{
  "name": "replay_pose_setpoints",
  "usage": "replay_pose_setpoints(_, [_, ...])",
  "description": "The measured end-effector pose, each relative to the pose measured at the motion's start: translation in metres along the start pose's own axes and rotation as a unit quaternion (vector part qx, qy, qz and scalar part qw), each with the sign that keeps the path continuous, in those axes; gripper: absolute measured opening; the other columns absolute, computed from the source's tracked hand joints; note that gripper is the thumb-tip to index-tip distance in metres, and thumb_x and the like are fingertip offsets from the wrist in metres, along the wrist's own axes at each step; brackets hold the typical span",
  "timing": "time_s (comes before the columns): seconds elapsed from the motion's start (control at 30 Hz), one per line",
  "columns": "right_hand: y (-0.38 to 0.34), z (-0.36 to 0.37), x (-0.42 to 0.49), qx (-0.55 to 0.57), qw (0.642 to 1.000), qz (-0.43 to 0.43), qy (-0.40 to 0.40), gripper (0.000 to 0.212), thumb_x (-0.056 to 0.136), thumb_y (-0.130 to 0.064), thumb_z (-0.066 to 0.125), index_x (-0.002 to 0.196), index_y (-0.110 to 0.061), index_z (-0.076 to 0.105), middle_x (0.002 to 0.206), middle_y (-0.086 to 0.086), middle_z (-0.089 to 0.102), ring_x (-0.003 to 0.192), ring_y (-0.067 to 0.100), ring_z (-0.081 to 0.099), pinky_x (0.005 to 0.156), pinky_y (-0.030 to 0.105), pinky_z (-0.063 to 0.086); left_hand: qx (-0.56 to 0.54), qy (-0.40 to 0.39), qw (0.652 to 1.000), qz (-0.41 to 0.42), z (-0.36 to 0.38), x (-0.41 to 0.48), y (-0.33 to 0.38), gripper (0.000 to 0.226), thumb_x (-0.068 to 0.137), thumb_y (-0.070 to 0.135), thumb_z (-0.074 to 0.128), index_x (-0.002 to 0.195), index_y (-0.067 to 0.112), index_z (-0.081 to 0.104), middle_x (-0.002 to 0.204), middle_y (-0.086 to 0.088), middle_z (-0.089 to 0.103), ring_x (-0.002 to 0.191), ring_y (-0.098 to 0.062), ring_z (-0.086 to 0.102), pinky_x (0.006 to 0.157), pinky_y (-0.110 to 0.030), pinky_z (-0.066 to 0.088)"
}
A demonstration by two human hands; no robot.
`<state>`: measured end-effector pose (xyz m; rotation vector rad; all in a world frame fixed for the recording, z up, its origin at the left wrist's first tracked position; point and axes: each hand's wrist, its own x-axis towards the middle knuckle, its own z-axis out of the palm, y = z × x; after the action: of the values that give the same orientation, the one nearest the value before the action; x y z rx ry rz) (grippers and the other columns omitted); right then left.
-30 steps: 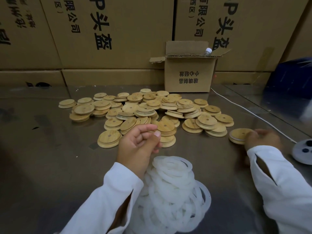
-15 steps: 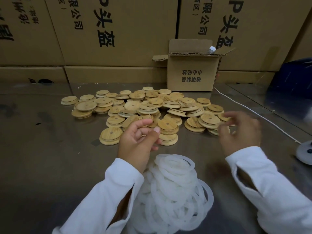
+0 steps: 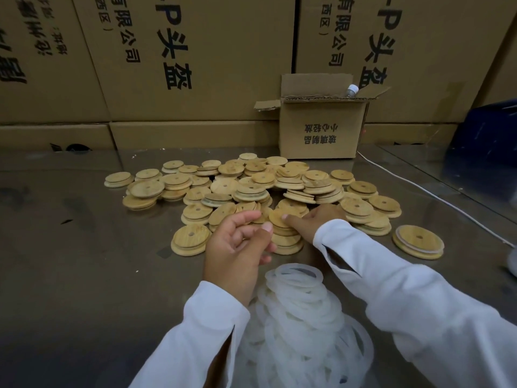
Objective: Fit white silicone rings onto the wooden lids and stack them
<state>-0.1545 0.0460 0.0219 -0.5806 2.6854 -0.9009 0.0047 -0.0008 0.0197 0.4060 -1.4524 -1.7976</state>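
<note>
At the near edge of the lid pile (image 3: 251, 189), the right hand (image 3: 316, 219) now grips the top lid (image 3: 278, 219) of a short stack. Its thumb lies on the lid's upper face and its fingers curl over the far rim. Half a second earlier this hand was raised and spread to the right of the lid pile, holding nothing. One second earlier it rested at the ringed lid (image 3: 418, 240), which lies flat to the right of the lid pile, apart from it, and has not moved. The left hand (image 3: 235, 247) keeps its station just in front of the lid pile, fingers loosely curled toward the palm and thumb extended. Whether it pinches a ring cannot be determined.

Each lid is a flat disc of pale, grained wood with a stepped, grooved rim and a small central hole. The ringed lid shows a white band in its groove. The silicone rings (image 3: 302, 312) form a loose heap in front of the lid pile. They are thin, translucent white hoops that overlap one another.

The table (image 3: 84, 275) under the lid pile is dull, scuffed steel. Behind the lid pile stands a small open carton (image 3: 321, 130) of corrugated board, with a white bottle cap (image 3: 353, 89) at its top edge. A white cable (image 3: 433, 194) runs to the right of the lid pile.
</note>
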Motion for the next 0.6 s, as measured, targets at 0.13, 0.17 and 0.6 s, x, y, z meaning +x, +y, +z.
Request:
replay_pose_setpoints(0.13, [0.008,-0.003,-0.004,0.146,0.989,-0.006,0.018,0.048,0.072,-0.044,0.071,0.104,-0.008,0.065,0.092,0.003,0.059,0.092,0.023,0.058,0.075,0.023,0.037,0.005,0.003,1.000,-0.001,0.000,-0.001,0.000,0.016,0.083,0.003,0.061,0.092,0.016,0.061,0.058,0.005,0.065,0.053,-0.007,0.060,0.051,-0.019,0.051])
replay_pose_setpoints(0.17, [0.011,-0.005,-0.008,0.195,0.980,-0.012,0.023,0.043,0.071,-0.039,0.074,0.101,-0.008,0.065,0.088,0.002,0.060,0.084,0.021,0.058,0.072,0.022,0.038,0.006,0.004,1.000,0.000,0.000,-0.001,-0.001,0.016,0.083,0.002,0.061,0.092,0.016,0.061,0.059,0.005,0.065,0.053,-0.006,0.060,0.051,-0.019,0.051])
replay_pose_setpoints(0.6, [0.038,-0.023,-0.099,0.462,0.855,-0.217,-0.094,0.047,0.041,-0.033,0.075,0.082,-0.014,0.063,0.075,0.001,0.072,0.072,0.013,0.067,0.065,0.021,0.054,-0.034,-0.111,0.985,-0.126,-0.002,-0.005,0.000,0.065,0.053,0.040,0.082,0.109,0.010,0.066,0.103,-0.010,0.071,0.096,-0.023,0.068,0.083,-0.032,0.054])
